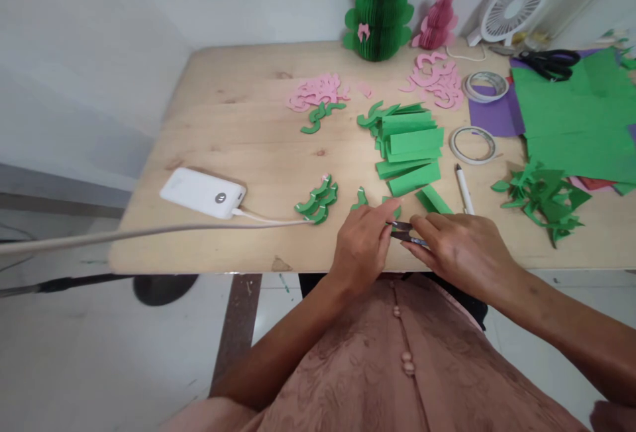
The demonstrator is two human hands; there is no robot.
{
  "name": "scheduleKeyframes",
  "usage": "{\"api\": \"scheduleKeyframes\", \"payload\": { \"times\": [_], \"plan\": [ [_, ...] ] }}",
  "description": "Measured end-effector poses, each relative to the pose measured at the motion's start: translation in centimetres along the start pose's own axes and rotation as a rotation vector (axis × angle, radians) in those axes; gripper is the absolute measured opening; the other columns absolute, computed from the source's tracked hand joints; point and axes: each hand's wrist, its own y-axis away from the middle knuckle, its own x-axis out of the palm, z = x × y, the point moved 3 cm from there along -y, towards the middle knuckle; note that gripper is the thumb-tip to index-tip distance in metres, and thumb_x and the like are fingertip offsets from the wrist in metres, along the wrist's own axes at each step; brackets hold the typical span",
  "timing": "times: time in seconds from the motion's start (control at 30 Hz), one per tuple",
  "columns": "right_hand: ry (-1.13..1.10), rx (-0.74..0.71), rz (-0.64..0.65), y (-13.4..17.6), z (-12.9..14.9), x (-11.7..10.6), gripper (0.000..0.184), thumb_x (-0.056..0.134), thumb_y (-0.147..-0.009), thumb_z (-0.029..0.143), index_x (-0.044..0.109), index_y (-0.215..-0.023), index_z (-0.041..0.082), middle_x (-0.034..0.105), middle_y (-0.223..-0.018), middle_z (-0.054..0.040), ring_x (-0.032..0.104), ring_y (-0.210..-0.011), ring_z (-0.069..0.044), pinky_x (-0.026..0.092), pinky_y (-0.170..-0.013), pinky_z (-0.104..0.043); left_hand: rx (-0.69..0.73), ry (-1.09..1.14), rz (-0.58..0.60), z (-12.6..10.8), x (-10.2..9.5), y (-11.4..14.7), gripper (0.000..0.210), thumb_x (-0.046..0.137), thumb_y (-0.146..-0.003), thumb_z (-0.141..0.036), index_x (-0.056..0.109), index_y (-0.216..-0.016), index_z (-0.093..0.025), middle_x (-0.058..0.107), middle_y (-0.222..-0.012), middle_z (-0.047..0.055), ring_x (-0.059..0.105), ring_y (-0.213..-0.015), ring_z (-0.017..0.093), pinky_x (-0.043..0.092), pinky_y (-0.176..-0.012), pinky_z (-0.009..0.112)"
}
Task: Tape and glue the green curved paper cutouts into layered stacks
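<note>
At the table's front edge, my right hand (460, 246) is closed around small thread snips (403, 236), with their blades pointing left. My left hand (362, 238) pinches a small green paper piece (393, 209) right at the blade tips; the fingers hide part of it. A curved green cutout (360, 197) lies just beyond my left hand. Farther left is a little pile of wavy green cutouts (318, 201) with pale edges. Beyond my hands, folded green paper strips (412, 144) are stacked loosely, and one strip (433, 200) lies close to my right fingers.
A white power bank (203, 192) with a cable lies left. Pink cutouts (318, 91), tape rolls (473, 145), a white pen (464, 188), green scraps (544, 197), green sheets (571, 114) and black scissors (549, 63) are around. Behind stand a green honeycomb-paper rabbit (380, 14) and a fan (515, 6).
</note>
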Motion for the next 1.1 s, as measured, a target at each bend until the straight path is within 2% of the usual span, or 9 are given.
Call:
{"api": "scheduleKeyframes", "payload": {
  "times": [0.17, 0.37, 0.73, 1.1],
  "plan": [
    [-0.001, 0.005, 0.017, -0.04, -0.06, 0.02, 0.026, 0.05, -0.091, 0.04, 0.058, -0.079, 0.018, 0.061, -0.062, -0.0013, 0.059, -0.055, -0.018, 0.014, -0.051, -0.029, 0.01, -0.009, 0.009, 0.1, -0.06, -0.04, 0.035, 0.047, -0.089, -0.009, 0.046, -0.122, -0.017, 0.068, -0.09, 0.004, 0.062, -0.083, 0.017, 0.052, -0.08, 0.033],
    [0.009, -0.012, -0.01, -0.15, -0.08, -0.07, 0.027, 0.049, -0.092, 0.039, 0.058, -0.078, 0.018, 0.06, -0.061, -0.0011, 0.059, -0.054, -0.018, 0.016, -0.051, -0.029, -0.042, 0.025, 0.023, 0.45, -0.15, -0.1, 0.036, 0.048, -0.088, -0.012, 0.046, -0.124, -0.018, 0.067, -0.091, 0.003, 0.062, -0.082, 0.017, 0.051, -0.079, 0.031],
    [-0.018, -0.007, 0.027, -0.29, -0.07, 0.0, 0.03, 0.045, -0.094, 0.038, 0.058, -0.077, 0.017, 0.061, -0.062, -0.0022, 0.056, -0.053, -0.017, 0.018, -0.051, -0.03, 0.039, -0.079, 0.032, 0.17, -0.04, -0.5, 0.033, 0.044, -0.09, -0.012, 0.044, -0.123, -0.016, 0.069, -0.095, 0.006, 0.061, -0.079, 0.017, 0.051, -0.077, 0.032],
    [-0.011, 0.001, 0.018, -0.15, -0.07, -0.04, 0.028, 0.047, -0.093, 0.038, 0.059, -0.077, 0.017, 0.061, -0.062, -0.0021, 0.058, -0.054, -0.017, 0.016, -0.051, -0.029, -0.031, -0.068, 0.067, 0.1, -0.17, -0.38, 0.037, 0.044, -0.088, -0.01, 0.043, -0.125, -0.016, 0.067, -0.094, 0.006, 0.062, -0.08, 0.017, 0.05, -0.078, 0.031]
  ]
}}
